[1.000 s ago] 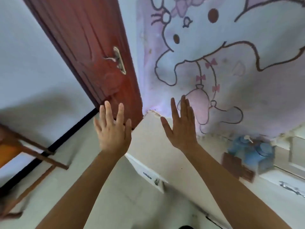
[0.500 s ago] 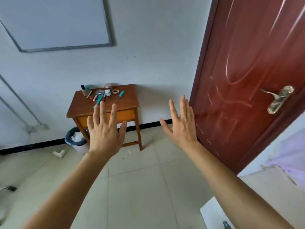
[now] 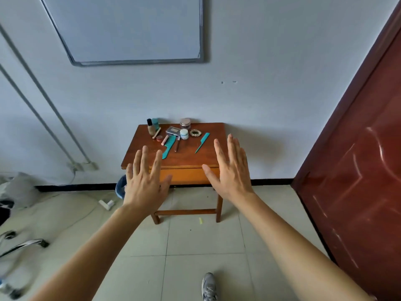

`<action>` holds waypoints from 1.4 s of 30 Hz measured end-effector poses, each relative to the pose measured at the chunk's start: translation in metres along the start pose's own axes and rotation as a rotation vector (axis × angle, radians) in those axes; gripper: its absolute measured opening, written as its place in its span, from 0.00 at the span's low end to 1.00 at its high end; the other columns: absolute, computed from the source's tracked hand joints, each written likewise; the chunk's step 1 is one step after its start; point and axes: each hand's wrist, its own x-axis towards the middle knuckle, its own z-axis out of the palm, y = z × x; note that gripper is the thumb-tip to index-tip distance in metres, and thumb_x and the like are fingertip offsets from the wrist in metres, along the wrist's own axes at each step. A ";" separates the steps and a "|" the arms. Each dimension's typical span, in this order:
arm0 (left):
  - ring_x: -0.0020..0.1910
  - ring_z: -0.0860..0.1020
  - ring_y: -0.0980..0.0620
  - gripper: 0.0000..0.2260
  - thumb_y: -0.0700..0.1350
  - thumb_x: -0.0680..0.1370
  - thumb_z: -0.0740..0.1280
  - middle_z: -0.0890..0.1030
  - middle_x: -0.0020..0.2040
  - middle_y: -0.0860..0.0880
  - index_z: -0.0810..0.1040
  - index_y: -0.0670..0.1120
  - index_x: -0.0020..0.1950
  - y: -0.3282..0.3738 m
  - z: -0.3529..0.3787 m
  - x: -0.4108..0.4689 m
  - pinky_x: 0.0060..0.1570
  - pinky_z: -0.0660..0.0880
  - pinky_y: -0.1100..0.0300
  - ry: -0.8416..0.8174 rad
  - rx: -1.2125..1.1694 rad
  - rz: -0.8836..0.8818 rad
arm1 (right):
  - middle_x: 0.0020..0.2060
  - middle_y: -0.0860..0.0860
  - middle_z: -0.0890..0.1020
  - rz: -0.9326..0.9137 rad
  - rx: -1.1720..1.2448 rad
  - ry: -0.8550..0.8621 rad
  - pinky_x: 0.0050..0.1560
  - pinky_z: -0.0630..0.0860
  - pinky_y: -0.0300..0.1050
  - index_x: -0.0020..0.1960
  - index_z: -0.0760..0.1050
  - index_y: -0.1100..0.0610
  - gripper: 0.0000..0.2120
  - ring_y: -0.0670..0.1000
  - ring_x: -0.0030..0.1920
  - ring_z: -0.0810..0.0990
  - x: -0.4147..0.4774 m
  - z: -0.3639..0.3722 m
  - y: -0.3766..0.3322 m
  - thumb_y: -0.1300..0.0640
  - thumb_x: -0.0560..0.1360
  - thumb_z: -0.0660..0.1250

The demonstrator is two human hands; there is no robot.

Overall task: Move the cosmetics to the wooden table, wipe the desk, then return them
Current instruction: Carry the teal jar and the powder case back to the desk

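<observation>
A small wooden table (image 3: 188,157) stands against the white wall ahead of me. Cosmetics lie on its far half: a foundation bottle (image 3: 150,128), a teal wide comb (image 3: 168,146), a teal tail comb (image 3: 202,142), a white cream jar (image 3: 184,134), a pink-lidded jar (image 3: 185,123), a grey compact (image 3: 173,131) and a beaded bracelet (image 3: 195,133). My left hand (image 3: 145,184) and my right hand (image 3: 231,170) are raised in front of the table, fingers spread, both holding nothing and touching nothing.
A dark red door (image 3: 360,170) stands on the right. A whiteboard (image 3: 130,29) hangs above the table. A blue bin (image 3: 120,186) sits left of the table, with a white plug (image 3: 106,204) and cables on the tiled floor. My shoe (image 3: 209,286) shows at the bottom.
My view swung from the cartoon wall and door leftwards to face the wooden table, which is now centred and closer. Both hands stayed raised and spread.
</observation>
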 end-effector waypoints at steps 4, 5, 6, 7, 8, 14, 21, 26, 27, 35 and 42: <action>0.78 0.35 0.45 0.32 0.65 0.80 0.47 0.36 0.79 0.46 0.39 0.55 0.79 -0.018 0.034 0.100 0.75 0.45 0.40 -0.103 0.055 -0.042 | 0.79 0.59 0.44 0.025 -0.011 -0.029 0.78 0.51 0.59 0.81 0.43 0.50 0.38 0.60 0.79 0.44 0.093 0.044 0.025 0.33 0.78 0.50; 0.77 0.35 0.45 0.32 0.65 0.80 0.47 0.36 0.79 0.47 0.38 0.56 0.79 -0.019 0.037 0.110 0.75 0.44 0.40 -0.109 0.056 -0.042 | 0.79 0.59 0.44 0.022 -0.014 -0.020 0.78 0.51 0.58 0.81 0.43 0.50 0.38 0.60 0.79 0.44 0.103 0.047 0.028 0.33 0.78 0.50; 0.77 0.35 0.45 0.32 0.65 0.80 0.48 0.36 0.79 0.47 0.37 0.56 0.79 -0.027 0.042 0.142 0.75 0.44 0.40 -0.110 0.054 -0.044 | 0.79 0.59 0.44 0.015 -0.017 -0.032 0.78 0.51 0.58 0.81 0.43 0.49 0.38 0.60 0.79 0.44 0.137 0.057 0.034 0.33 0.79 0.51; 0.77 0.34 0.45 0.32 0.64 0.80 0.48 0.35 0.79 0.47 0.37 0.56 0.79 -0.033 0.044 0.165 0.75 0.44 0.40 -0.109 0.059 -0.050 | 0.79 0.59 0.44 0.019 -0.021 -0.036 0.78 0.51 0.58 0.80 0.43 0.49 0.38 0.60 0.79 0.44 0.163 0.064 0.038 0.33 0.79 0.51; 0.77 0.34 0.45 0.33 0.65 0.80 0.49 0.35 0.79 0.47 0.37 0.56 0.79 -0.034 0.043 0.174 0.75 0.44 0.41 -0.095 0.064 -0.045 | 0.79 0.59 0.44 0.012 -0.038 -0.025 0.78 0.52 0.58 0.80 0.43 0.49 0.37 0.60 0.79 0.45 0.174 0.064 0.039 0.34 0.79 0.51; 0.77 0.33 0.46 0.34 0.68 0.76 0.44 0.34 0.78 0.50 0.38 0.57 0.79 -0.091 0.049 0.285 0.73 0.41 0.43 -0.063 0.029 -0.129 | 0.79 0.59 0.48 -0.048 -0.051 -0.100 0.76 0.52 0.57 0.80 0.47 0.50 0.36 0.60 0.79 0.47 0.300 0.116 0.027 0.34 0.78 0.51; 0.77 0.34 0.46 0.33 0.64 0.80 0.50 0.35 0.79 0.47 0.40 0.53 0.80 -0.171 0.099 0.404 0.74 0.44 0.44 -0.158 0.002 -0.161 | 0.79 0.59 0.54 -0.009 -0.094 -0.194 0.75 0.57 0.55 0.78 0.53 0.51 0.32 0.60 0.79 0.52 0.389 0.217 0.019 0.38 0.80 0.56; 0.78 0.37 0.45 0.34 0.63 0.80 0.52 0.38 0.80 0.46 0.41 0.51 0.80 -0.220 0.144 0.476 0.74 0.48 0.43 -0.335 -0.066 -0.177 | 0.78 0.57 0.56 0.095 -0.140 -0.348 0.75 0.59 0.54 0.77 0.54 0.50 0.30 0.59 0.78 0.54 0.437 0.277 0.015 0.42 0.80 0.59; 0.78 0.38 0.45 0.34 0.63 0.80 0.53 0.39 0.80 0.46 0.41 0.51 0.80 -0.227 0.152 0.487 0.74 0.49 0.42 -0.352 -0.073 -0.174 | 0.78 0.57 0.57 0.113 -0.138 -0.361 0.74 0.60 0.54 0.77 0.54 0.50 0.30 0.59 0.78 0.55 0.443 0.285 0.013 0.42 0.80 0.60; 0.78 0.51 0.42 0.34 0.59 0.79 0.61 0.52 0.79 0.44 0.50 0.47 0.79 -0.261 0.222 0.575 0.71 0.60 0.42 -0.492 -0.149 -0.231 | 0.72 0.52 0.68 0.228 -0.054 -0.419 0.64 0.76 0.47 0.73 0.61 0.49 0.26 0.54 0.71 0.68 0.487 0.364 0.018 0.45 0.78 0.64; 0.71 0.66 0.39 0.33 0.62 0.78 0.61 0.64 0.74 0.43 0.56 0.48 0.77 -0.256 0.280 0.620 0.64 0.69 0.44 -0.638 -0.058 -0.226 | 0.71 0.54 0.66 0.255 0.037 -0.572 0.58 0.76 0.46 0.69 0.64 0.50 0.22 0.56 0.68 0.71 0.507 0.430 0.041 0.46 0.78 0.65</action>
